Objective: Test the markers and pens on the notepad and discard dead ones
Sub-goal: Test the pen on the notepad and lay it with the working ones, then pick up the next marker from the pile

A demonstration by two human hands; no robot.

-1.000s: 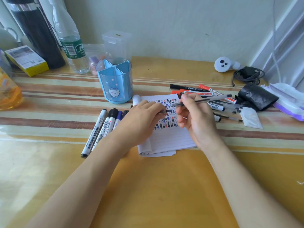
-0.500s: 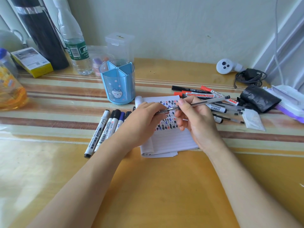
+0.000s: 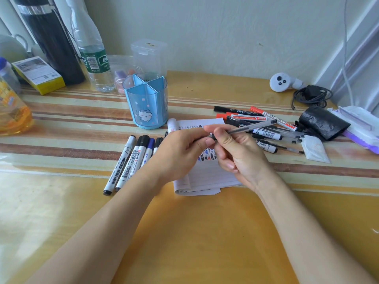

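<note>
You're holding a clear pen (image 3: pixel 246 129) at mid-frame, sitting near-horizontal over the notepad (image 3: pixel 209 177) with its far end pointing up-right. Your right hand (image 3: pixel 240 152) is gripping the barrel by its dark end, and your left hand (image 3: pixel 178 152) is pinching that same end. The notepad is lying flat at centre with its sheets rolled back at the top. Rows of blue, black and red test marks are showing on the lined page, partly covered. Left of centre, a row of markers (image 3: pixel 131 160) is lying side by side, capped and slanted. Right of centre, a loose pile (image 3: pixel 256 117) of red and black markers and thin clear pens is overlapping.
</note>
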